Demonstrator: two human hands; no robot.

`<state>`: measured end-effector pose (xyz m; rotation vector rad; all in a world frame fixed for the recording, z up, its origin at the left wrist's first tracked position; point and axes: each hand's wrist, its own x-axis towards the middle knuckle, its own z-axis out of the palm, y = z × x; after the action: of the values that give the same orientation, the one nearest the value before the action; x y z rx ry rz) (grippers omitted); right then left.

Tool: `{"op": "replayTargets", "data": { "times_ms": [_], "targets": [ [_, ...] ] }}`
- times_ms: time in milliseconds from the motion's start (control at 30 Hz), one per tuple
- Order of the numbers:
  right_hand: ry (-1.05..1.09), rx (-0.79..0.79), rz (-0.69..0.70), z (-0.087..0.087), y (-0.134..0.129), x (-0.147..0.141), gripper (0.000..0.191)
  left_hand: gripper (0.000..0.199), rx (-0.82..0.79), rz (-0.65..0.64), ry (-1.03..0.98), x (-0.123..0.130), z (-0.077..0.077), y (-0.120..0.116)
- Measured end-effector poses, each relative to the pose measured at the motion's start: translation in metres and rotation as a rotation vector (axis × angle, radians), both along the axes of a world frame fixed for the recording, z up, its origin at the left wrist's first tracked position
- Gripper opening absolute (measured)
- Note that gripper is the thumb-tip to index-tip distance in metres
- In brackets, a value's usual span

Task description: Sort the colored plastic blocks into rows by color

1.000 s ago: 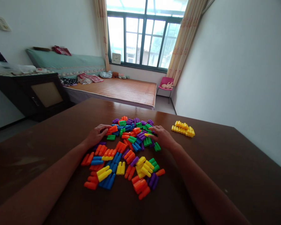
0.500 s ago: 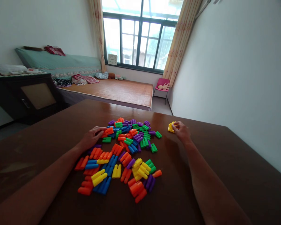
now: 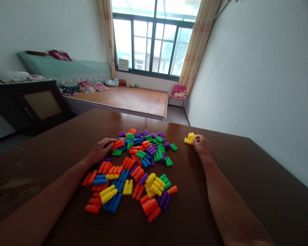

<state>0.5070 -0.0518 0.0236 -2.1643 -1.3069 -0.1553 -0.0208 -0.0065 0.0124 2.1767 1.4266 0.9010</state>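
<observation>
Fingers of our left hand (image 3: 100, 149) are drawn close together on the left end of an orange plastic block (image 3: 118, 144), with thumb and forefinger a narrow gap apart and the block's end between them. Our right hand (image 3: 202, 147) has its fingertips nearly together at the right side of a small cluster of yellow blocks (image 3: 189, 138); its fingers cover part of the cluster, so we cannot tell whether they pinch a piece or only touch it. That cluster lies well apart from the main pile, near the far edge of the table (image 3: 236, 171).

Between our hands spreads the mixed pile, where we see purple blocks (image 3: 151, 150), green blocks (image 3: 158, 156) and more orange ones. Nearer us is a looser group: blue blocks (image 3: 113, 203) with a yellow double block (image 3: 108, 195) lying across them, another yellow piece (image 3: 128, 188) just to the right, and a little heap of yellow, orange and purple beyond that.

Past the table we have a bed (image 3: 133, 99), a pink chair (image 3: 179, 90) bearing a plush toy, and a window (image 3: 143, 44) between curtains.
</observation>
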Motion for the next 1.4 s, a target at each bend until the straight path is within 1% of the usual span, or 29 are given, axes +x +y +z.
{"op": "replayTargets", "data": {
  "times_ms": [100, 200, 333, 400, 467, 533, 600, 667, 733, 867, 933, 1000, 1033, 1067, 1100, 1133, 1167, 1233, 1267, 1300, 1333, 1367, 1400],
  "targets": [
    [-0.112, -0.051, -0.031, 0.004, -0.006, 0.004, 0.027, 0.049, 0.010, -0.002, 0.005, 0.000, -0.001, 0.001],
    [-0.148, -0.029, 0.016, 0.008, -0.008, 0.013, 0.026, 0.048, 0.005, 0.002, 0.005, 0.001, 0.000, 0.000],
    [-0.137, 0.031, 0.173, 0.014, -0.008, 0.029, 0.025, 0.048, 0.002, 0.002, 0.008, 0.001, 0.001, -0.001],
    [-0.155, -0.008, 0.275, 0.014, -0.007, 0.032, 0.027, 0.048, 0.000, -0.003, 0.009, 0.001, 0.001, -0.001],
    [-0.216, -0.083, 0.358, 0.013, -0.007, 0.031, 0.027, 0.049, -0.002, -0.007, 0.006, 0.001, 0.001, 0.000],
    [-0.293, -0.149, 0.403, 0.010, -0.007, 0.027, 0.026, 0.050, -0.001, -0.006, 0.004, 0.001, 0.001, 0.000],
    [-0.342, -0.185, 0.386, 0.008, -0.008, 0.025, 0.025, 0.051, -0.003, -0.004, 0.000, 0.001, 0.002, -0.001],
    [-0.368, -0.200, 0.334, 0.008, -0.009, 0.025, 0.024, 0.052, -0.007, 0.000, -0.006, 0.002, 0.003, -0.001],
    [-0.383, -0.205, 0.277, 0.009, -0.011, 0.027, 0.023, 0.052, -0.011, 0.004, -0.011, 0.002, 0.003, -0.001],
    [-0.374, -0.222, 0.213, 0.010, -0.016, 0.032, 0.023, 0.051, -0.008, 0.004, -0.014, 0.001, 0.002, -0.001],
    [-0.350, -0.232, 0.188, 0.013, -0.018, 0.031, 0.021, 0.051, -0.007, 0.004, -0.018, 0.002, 0.001, -0.001],
    [-0.309, -0.201, 0.184, 0.022, -0.019, 0.022, 0.021, 0.052, -0.008, 0.001, -0.022, 0.003, 0.002, -0.002],
    [-0.274, -0.174, 0.216, 0.029, -0.019, 0.014, 0.021, 0.052, -0.009, 0.001, -0.023, 0.003, 0.003, -0.002],
    [-0.225, -0.153, 0.285, 0.038, -0.020, 0.004, 0.022, 0.052, -0.010, 0.001, -0.021, 0.004, 0.005, -0.003],
    [-0.162, -0.147, 0.388, 0.048, -0.021, -0.010, 0.023, 0.052, -0.011, 0.000, -0.017, 0.005, 0.006, -0.004],
    [-0.090, -0.165, 0.520, 0.059, -0.024, -0.027, 0.023, 0.053, -0.011, 0.003, -0.014, 0.006, 0.008, -0.005],
    [-0.015, -0.217, 0.677, 0.069, -0.029, -0.046, 0.025, 0.053, -0.009, 0.006, -0.012, 0.007, 0.009, -0.006],
    [0.090, -0.377, 0.985, 0.086, -0.043, -0.088, 0.029, 0.054, -0.005, 0.011, -0.012, 0.007, 0.011, -0.008],
    [0.103, -0.476, 1.123, 0.092, -0.052, -0.109, 0.032, 0.054, -0.003, 0.012, -0.013, 0.008, 0.011, -0.008],
    [0.082, -0.562, 1.221, 0.095, -0.062, -0.129, 0.037, 0.054, -0.004, 0.012, -0.013, 0.008, 0.011, -0.008],
    [0.031, -0.635, 1.284, 0.095, -0.071, -0.147, 0.044, 0.054, -0.006, 0.011, -0.010, 0.007, 0.011, -0.008],
    [-0.040, -0.680, 1.311, 0.093, -0.079, -0.162, 0.051, 0.054, -0.007, 0.011, -0.006, 0.007, 0.011, -0.008],
    [-0.121, -0.698, 1.309, 0.090, -0.085, -0.174, 0.056, 0.054, -0.008, 0.011, -0.002, 0.007, 0.010, -0.008]
  ]
}}
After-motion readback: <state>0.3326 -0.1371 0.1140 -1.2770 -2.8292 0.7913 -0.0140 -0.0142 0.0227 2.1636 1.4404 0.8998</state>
